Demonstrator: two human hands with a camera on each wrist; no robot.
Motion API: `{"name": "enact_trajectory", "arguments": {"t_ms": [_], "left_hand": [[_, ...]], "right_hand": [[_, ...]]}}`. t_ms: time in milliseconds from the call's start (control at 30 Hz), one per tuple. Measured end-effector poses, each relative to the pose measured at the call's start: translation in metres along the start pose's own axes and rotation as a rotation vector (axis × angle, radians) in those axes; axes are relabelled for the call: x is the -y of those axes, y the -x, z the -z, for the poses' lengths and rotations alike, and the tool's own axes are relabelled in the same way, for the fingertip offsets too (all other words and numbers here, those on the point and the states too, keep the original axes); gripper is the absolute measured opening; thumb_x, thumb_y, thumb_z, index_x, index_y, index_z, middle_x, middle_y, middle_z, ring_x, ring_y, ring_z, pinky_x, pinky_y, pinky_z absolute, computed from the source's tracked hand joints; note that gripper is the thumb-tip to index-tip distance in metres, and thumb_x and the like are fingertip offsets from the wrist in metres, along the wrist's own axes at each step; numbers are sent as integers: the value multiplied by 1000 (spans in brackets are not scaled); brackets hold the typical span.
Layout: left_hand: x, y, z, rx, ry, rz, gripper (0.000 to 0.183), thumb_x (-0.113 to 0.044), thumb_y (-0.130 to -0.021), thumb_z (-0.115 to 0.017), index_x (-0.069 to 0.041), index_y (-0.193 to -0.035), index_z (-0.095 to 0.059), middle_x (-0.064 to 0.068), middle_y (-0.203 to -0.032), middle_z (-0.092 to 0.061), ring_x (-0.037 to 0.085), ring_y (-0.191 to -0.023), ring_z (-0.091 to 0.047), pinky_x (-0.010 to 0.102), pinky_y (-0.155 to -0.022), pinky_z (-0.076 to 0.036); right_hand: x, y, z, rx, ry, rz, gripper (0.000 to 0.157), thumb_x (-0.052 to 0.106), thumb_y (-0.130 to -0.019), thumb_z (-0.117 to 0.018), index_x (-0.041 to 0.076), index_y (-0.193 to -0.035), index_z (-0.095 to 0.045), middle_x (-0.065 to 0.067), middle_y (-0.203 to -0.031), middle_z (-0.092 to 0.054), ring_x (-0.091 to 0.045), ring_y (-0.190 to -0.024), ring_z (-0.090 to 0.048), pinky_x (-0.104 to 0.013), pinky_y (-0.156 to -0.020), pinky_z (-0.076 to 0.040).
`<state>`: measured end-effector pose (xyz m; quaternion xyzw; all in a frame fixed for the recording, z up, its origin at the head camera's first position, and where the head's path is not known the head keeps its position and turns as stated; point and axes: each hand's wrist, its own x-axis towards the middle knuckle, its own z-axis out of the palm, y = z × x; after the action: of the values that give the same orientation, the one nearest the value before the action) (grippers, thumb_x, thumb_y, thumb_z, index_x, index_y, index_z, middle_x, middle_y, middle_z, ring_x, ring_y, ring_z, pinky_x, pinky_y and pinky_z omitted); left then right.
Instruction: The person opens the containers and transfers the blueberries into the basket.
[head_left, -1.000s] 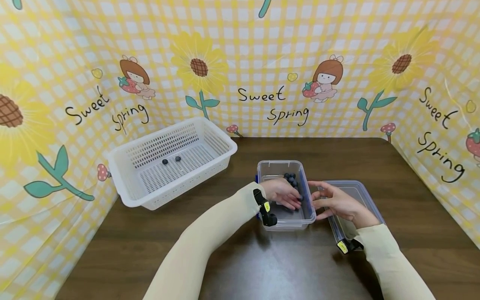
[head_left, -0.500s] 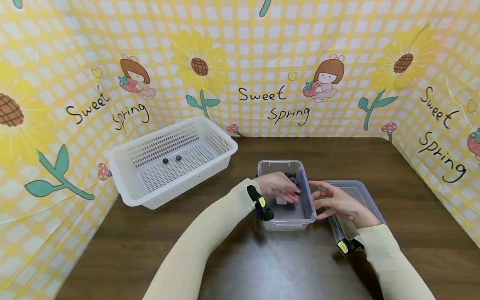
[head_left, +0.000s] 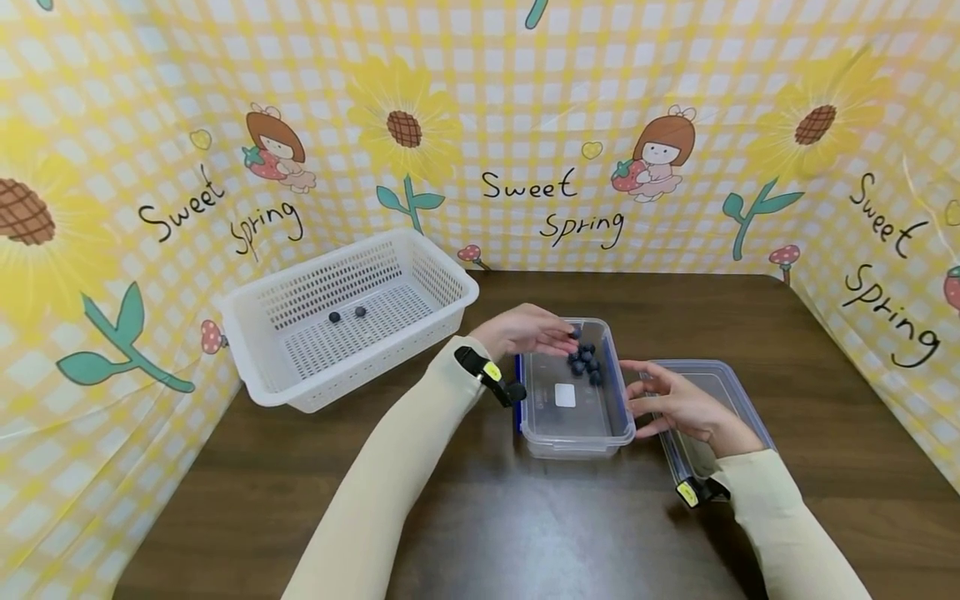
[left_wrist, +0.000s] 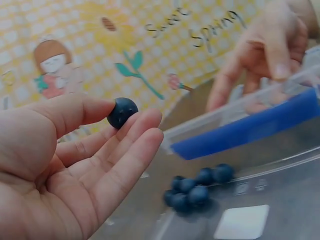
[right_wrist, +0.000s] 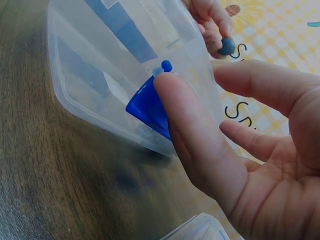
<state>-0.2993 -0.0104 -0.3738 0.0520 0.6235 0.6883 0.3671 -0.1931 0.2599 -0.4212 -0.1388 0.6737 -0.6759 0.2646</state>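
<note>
My left hand [head_left: 525,331] is over the back left of a see-through plastic box [head_left: 576,437], pinching a blueberry [left_wrist: 122,113] between thumb and fingertips. Inside the box, several more blueberries [left_wrist: 199,196] lie clustered on the bottom near a white label [head_left: 565,395]. My right hand [head_left: 686,408] stays at the box's right side. Its fingers are spread and loosely bent, and its thumb lies by the blue clip [right_wrist: 150,107] in the right wrist view. Two dark berries [head_left: 361,312] lie in the white basket [head_left: 258,392] at the left.
A clear lid [head_left: 723,392] with a bluish edge lies on the brown wooden table [head_left: 465,517], right of the box and partly under my right hand. A yellow checked cloth [head_left: 525,108] with printed flowers stands behind and at the sides.
My left hand has risen from inside the box and moved back and left, bringing a blueberry along. More of the clustered berries now show. The right hand keeps its place.
</note>
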Motion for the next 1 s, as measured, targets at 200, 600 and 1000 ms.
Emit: {"name": "enact_trajectory", "arguments": {"t_ms": [200,600,1000], "left_hand": [[-17,13,24,-79,43,-72,11,1,-100,-56,6,-103,-65,17,-86,-71,26,-83,-72,44,-99,-50],[-40,39,90,-251,125,-169,10,-3,-102,-55,2,-107,-61,20,-102,-70,23,-83,-71,40,-97,-54],[-40,80,170,-355,328,-178,13,-4,-102,-54,3,-111,-61,17,-99,-69,25,-102,-68,37,-108,-42]], "right_hand": [[1,1,0,-1,8,1,76,-4,-95,-59,-4,-154,-10,-16,-109,-53,-22,-89,-67,-44,-72,-62],[1,0,1,-5,6,-1,77,-4,-95,-60,-4,-154,-10,-15,-110,-53,-21,-89,-67,-44,-73,-62],[0,-1,2,-5,8,-6,76,-5,-94,-60,-4,-153,-12,-15,-108,-53,-21,-88,-67,-44,-72,-62]]}}
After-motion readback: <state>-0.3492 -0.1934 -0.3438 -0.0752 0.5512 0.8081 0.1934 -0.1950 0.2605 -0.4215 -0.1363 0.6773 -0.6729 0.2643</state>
